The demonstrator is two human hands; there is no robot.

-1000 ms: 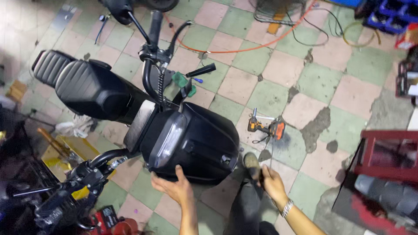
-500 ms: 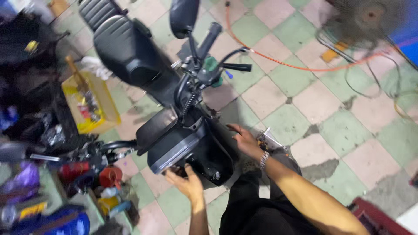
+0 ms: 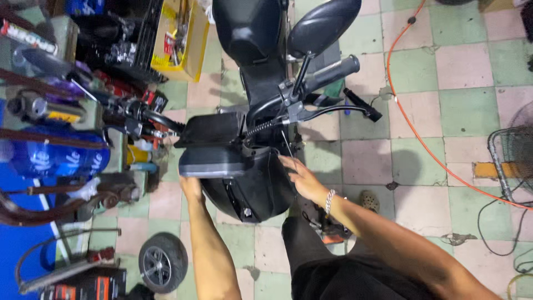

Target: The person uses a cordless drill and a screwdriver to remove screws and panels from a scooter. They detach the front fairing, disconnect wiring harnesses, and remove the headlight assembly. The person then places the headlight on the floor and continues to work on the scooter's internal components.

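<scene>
So a black scooter point(image 3: 261, 100) is seen from above, parked on a floor point(image 3: 461, 105) of worn green and pink tiles. Its front panel point(image 3: 252, 183), a glossy black rounded shell, is being gripped from both sides right under the handlebar point(image 3: 327, 75).

The left hand point(image 3: 190, 189) is pressed against the panel's left edge, just below the grey headlight housing point(image 3: 214, 161). Most of its fingers are hidden behind the shell, so how far it's curled can't really be told, but contact is clearly there. The right hand point(image 3: 300, 176) is laid on the panel's upper right edge, fingers fairly spread and only lightly bent over the rim, more resting on it than clamped around anything. A beaded bracelet point(image 3: 329, 201) is worn on that wrist.

Other stuff around: a small loose wheel point(image 3: 162, 261) is lying on the tiles near the lower left, well apart from the scooter. An orange cable point(image 3: 413, 128) is snaked across the floor on the right, and part of a wire fan guard point(image 3: 511, 161) is seen at the right edge. A yellow box point(image 3: 183, 39) of parts is sat at the upper left beside a cluttered rack, and a big blue water jug point(image 3: 61, 161) is lying on the left.
</scene>
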